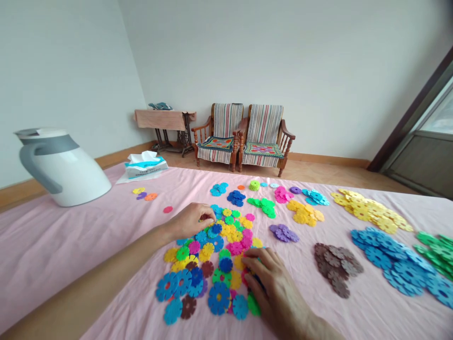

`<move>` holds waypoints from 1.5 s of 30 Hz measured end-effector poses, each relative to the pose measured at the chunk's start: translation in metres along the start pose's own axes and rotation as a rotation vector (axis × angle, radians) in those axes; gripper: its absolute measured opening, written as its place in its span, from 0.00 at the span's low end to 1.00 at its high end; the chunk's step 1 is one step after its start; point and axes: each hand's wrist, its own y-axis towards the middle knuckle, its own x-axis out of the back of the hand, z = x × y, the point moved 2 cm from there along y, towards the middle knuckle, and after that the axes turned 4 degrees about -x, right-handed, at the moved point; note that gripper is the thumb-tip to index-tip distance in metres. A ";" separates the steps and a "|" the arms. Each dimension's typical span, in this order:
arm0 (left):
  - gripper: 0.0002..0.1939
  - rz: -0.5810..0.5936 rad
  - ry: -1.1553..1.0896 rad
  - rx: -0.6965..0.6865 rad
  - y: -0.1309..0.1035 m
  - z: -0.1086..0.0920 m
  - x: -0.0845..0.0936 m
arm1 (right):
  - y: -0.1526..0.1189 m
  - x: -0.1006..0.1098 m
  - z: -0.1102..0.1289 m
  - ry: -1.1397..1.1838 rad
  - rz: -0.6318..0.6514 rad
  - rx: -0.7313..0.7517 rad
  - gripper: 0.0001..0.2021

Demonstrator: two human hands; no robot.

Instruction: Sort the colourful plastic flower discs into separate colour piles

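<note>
A mixed pile of flower-shaped plastic interlocking discs [221, 264] in many colours lies in front of me on the pink cloth. My left hand [193, 219] is at the pile's upper left edge, its fingers curled in towards the thumb. Whatever they pinch, if anything, is hidden. Over the right side of the pile rests my right hand [271, 283], with thumb and fingers bent but apart, touching the discs. Near it are purple discs [283, 233] and a heap of brown discs [336, 267].
Sorted heaps of blue discs [396, 259], yellow discs [371, 210] and green discs [439, 252] lie to the right, with several smaller heaps behind the pile. A white jug [76, 174] and a tissue box [146, 166] stand left. Two wooden chairs [240, 137] are beyond the cloth.
</note>
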 end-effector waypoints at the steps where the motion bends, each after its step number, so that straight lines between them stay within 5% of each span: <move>1: 0.10 0.027 -0.002 0.010 -0.006 0.002 0.003 | 0.000 -0.001 -0.001 0.001 -0.010 0.001 0.10; 7: 0.12 0.098 0.042 0.109 -0.034 0.017 0.010 | 0.001 -0.003 -0.005 0.016 -0.027 0.018 0.09; 13: 0.22 0.154 0.100 -0.038 -0.033 0.014 0.008 | 0.001 -0.006 -0.006 0.026 -0.049 0.057 0.09; 17: 0.22 0.083 0.101 -0.059 -0.030 0.011 0.005 | 0.001 -0.006 -0.007 0.026 -0.067 0.081 0.09; 23: 0.05 0.071 0.102 -0.027 -0.033 0.018 0.000 | 0.002 -0.007 -0.007 0.030 -0.062 0.083 0.11; 37: 0.11 -0.023 -0.049 0.071 -0.031 0.028 -0.008 | 0.001 -0.008 -0.007 0.019 -0.079 0.091 0.10; 45: 0.11 -0.205 -0.206 0.225 -0.027 0.027 -0.007 | 0.001 -0.006 -0.005 0.013 -0.067 0.071 0.08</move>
